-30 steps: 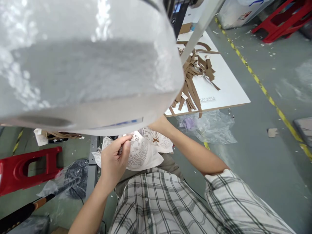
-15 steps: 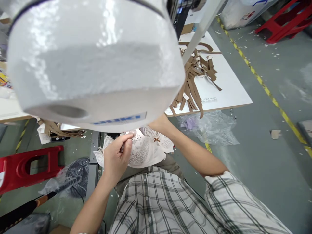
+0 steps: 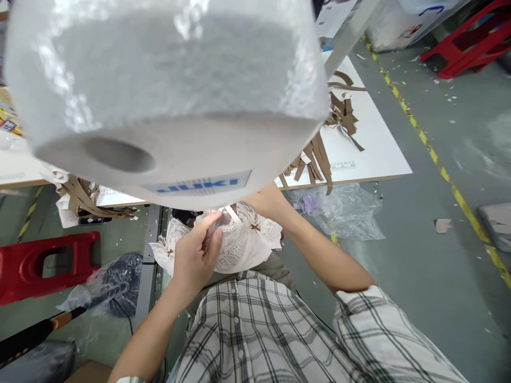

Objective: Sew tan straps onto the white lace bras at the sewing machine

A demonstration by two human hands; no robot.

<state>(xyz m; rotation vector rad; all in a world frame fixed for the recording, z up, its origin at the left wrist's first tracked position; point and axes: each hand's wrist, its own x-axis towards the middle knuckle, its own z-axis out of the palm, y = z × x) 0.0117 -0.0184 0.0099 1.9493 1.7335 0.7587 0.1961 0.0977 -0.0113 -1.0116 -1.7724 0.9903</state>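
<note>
A white lace bra (image 3: 239, 247) with small brown bows hangs over my lap, just below the head of a white sewing machine (image 3: 191, 143). My left hand (image 3: 197, 258) is closed on its upper edge, thumb and forefinger at the lace. On the far side, my right hand (image 3: 265, 203) reaches in beneath the machine head. Its fingers are hidden there, so their grip does not show. A narrow white strap (image 3: 232, 214) stands up between the two hands. The machine head also covers the spot where the needle would be.
Brown fabric strips (image 3: 315, 159) lie on the white table (image 3: 379, 151) to the right. More brown strips (image 3: 82, 197) hang at its left edge. Below are a red stool (image 3: 48, 263), a grey metal table leg (image 3: 148, 266) and clear plastic bags (image 3: 343, 210).
My view has shifted, so the machine head looks larger. The left thumb and forefinger have moved slightly along the lace edge. The right hand stays under the machine.
</note>
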